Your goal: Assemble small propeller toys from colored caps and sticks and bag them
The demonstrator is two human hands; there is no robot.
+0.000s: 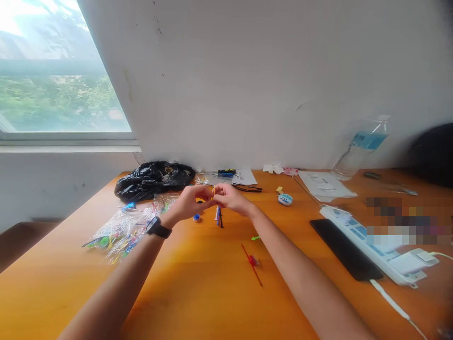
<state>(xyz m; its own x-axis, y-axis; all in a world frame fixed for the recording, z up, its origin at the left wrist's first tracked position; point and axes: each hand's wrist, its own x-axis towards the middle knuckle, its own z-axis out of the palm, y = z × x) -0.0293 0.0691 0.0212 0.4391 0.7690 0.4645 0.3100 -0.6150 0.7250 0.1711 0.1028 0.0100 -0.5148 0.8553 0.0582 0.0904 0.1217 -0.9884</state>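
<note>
Bare forearms (pixel 293 264) point toward the table's (pixel 198 293) far edge.
Short of it, left hand (pixel 193 203) and right hand (pixel 232 198) pinch a yellow piece (pixel 213 191) between them, likely because something so small needs both.

The left hand (pixel 191 203) and right hand (pixel 231 198) pinch a thin yellow part (pixel 213 192) above the surface (pixel 198 297). A clear bag (pixel 122 226) containing coloured parts lies left; a red rod (pixel 258 276) lies nearer the camera. Right: black phone (pixel 343 248), just beside a white power strip (pixel 389 259).
</note>
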